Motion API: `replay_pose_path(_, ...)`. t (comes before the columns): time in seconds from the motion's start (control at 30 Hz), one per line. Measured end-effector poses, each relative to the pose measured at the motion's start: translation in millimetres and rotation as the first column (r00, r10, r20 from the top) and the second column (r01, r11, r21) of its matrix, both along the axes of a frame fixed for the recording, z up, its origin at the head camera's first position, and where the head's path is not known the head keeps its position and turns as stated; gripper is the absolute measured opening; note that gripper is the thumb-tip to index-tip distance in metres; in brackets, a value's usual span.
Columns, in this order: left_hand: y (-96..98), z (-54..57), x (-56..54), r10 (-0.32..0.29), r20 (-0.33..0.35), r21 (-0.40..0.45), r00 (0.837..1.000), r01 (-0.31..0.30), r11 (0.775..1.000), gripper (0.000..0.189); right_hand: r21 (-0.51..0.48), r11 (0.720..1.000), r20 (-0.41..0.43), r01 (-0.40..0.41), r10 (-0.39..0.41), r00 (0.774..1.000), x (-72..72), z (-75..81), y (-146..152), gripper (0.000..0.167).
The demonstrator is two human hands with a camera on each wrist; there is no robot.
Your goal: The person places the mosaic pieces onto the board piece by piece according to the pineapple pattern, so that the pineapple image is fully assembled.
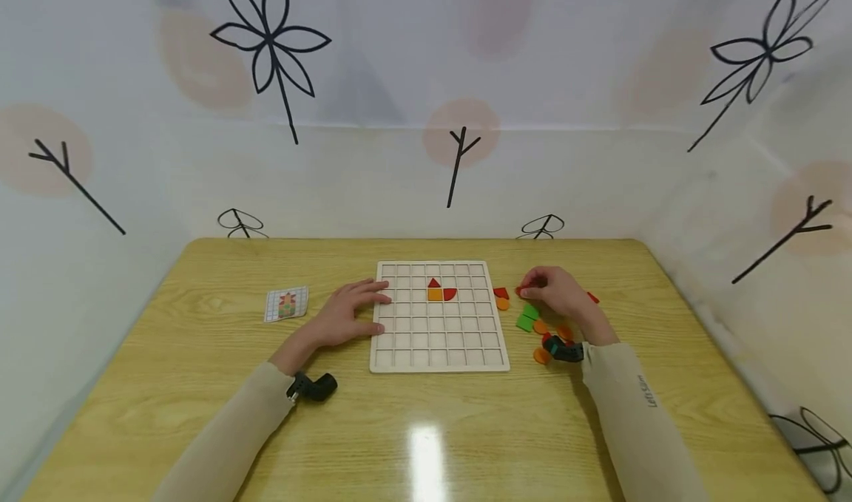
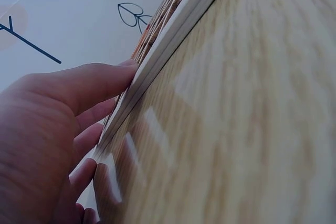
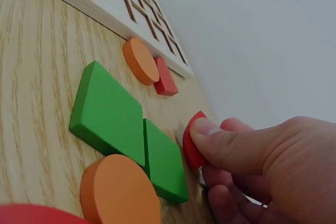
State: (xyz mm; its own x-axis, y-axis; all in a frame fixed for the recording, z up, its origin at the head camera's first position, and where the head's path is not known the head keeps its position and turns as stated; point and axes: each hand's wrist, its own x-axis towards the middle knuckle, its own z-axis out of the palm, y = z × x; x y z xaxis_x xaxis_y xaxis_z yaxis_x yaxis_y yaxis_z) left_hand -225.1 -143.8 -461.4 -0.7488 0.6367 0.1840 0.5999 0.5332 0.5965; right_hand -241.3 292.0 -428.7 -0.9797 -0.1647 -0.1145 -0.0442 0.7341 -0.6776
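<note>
A white gridded board (image 1: 439,343) lies on the wooden table. In its upper middle cells sit a red triangle (image 1: 434,283), a yellow-orange square (image 1: 435,294) and a red quarter-circle (image 1: 450,294). My left hand (image 1: 341,314) has its fingers spread along the board's left edge, and its thumb (image 2: 107,80) touches the rim. To the right of the board, my right hand (image 1: 560,293) pinches a small red block (image 3: 192,145) with a curved edge between thumb and fingers. The fingertips partly cover this block, which is close over the table.
Beside the right hand lie green squares (image 3: 107,114), several orange discs (image 3: 123,192) and more red blocks. One orange disc (image 1: 502,304) and a red block (image 1: 501,293) are right at the board's right edge. A printed pattern card (image 1: 286,304) rests on the left.
</note>
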Motion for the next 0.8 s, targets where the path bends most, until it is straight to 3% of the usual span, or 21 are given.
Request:
replay_pose_path(0.27, 1.7, -0.2, -2.1, -0.007, 0.002, -0.006, 1.000, 0.007, 1.000, 0.049, -0.070, 0.996, -0.095, -0.049, 0.042, 0.995, 0.7, 4.1, -11.3, 0.018)
replay_pose_path(0.5, 1.6, -0.1, -3.3, -0.003, 0.002, -0.005, 1.000, 0.003, 1.000, 0.049, -0.162, 0.980, -0.140, -0.116, 0.093, 0.986, -5.6, 5.6, -53.7, 0.016)
replay_pose_path(0.8, 2.4, 0.7, -4.4, -0.001, -0.004, -0.008, 1.000, 0.001, 1.000, 0.050, -0.268, 0.944, -0.205, -0.193, 0.140, 0.969, -9.8, -6.0, -108.7, 0.012)
